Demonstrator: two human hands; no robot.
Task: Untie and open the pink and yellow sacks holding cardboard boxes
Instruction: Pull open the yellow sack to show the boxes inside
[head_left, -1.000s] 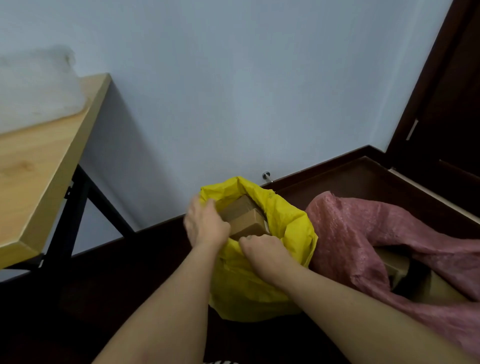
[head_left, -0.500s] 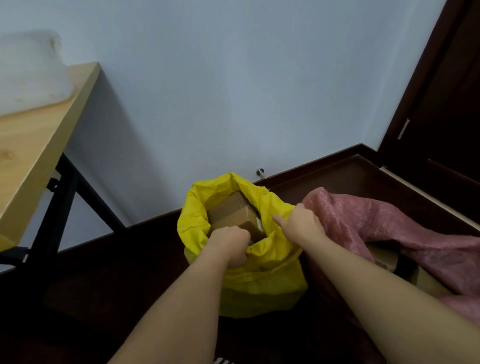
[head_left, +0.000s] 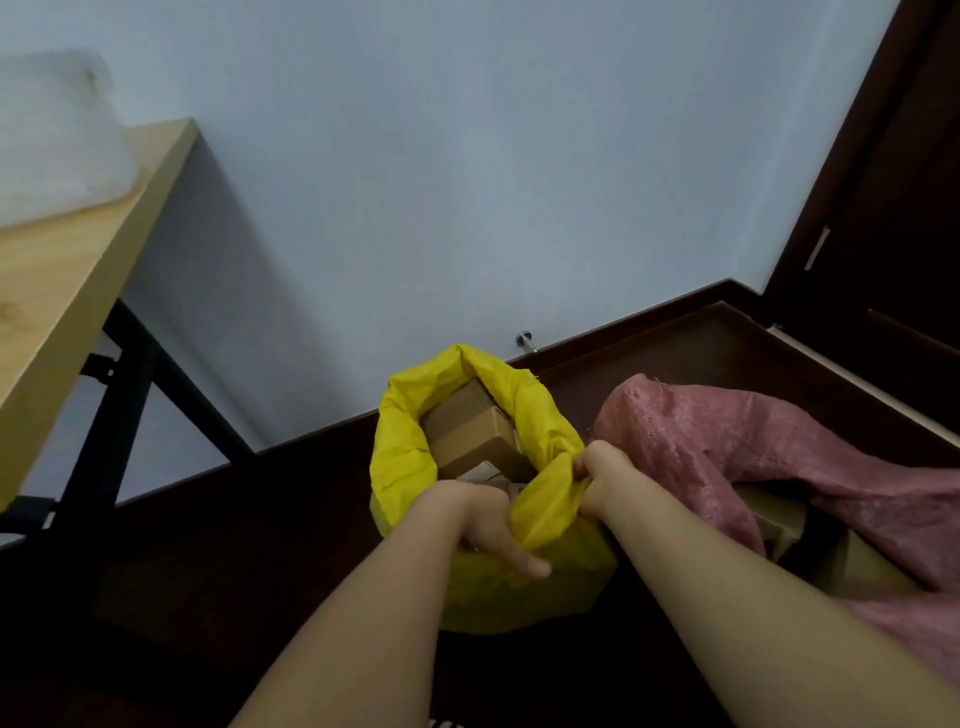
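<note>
A pale wall (head_left: 441, 182) fills most of the view, meeting a dark floor (head_left: 182, 571) along a dark skirting board. Taking the yellow sack (head_left: 402, 467) as the landmark: it stands on the floor near the foot of the wall, its mouth open and its rim rolled outward. Well to its left and higher up is a light wooden worktop (head_left: 67, 291) on black legs, with a blurred white bundle (head_left: 52, 140) lying on it. Just to the sack's right, touching or nearly touching it, lies the pink sack (head_left: 727, 447), also open, with a cardboard box (head_left: 852, 566) showing in its mouth. Far right of the yellow sack stands a dark door (head_left: 893, 208). Inside the yellow sack sit brown cardboard boxes (head_left: 478, 441), stacked up to the rim. The left hand (head_left: 483, 525) grips the near edge of the sack's rim, fingers curled over the fabric. The right hand (head_left: 602, 475) pinches the rim's right edge in a closed fist, apart from the left. Behind the sack, a small metal doorstop (head_left: 525, 340) projects from the wall.
</note>
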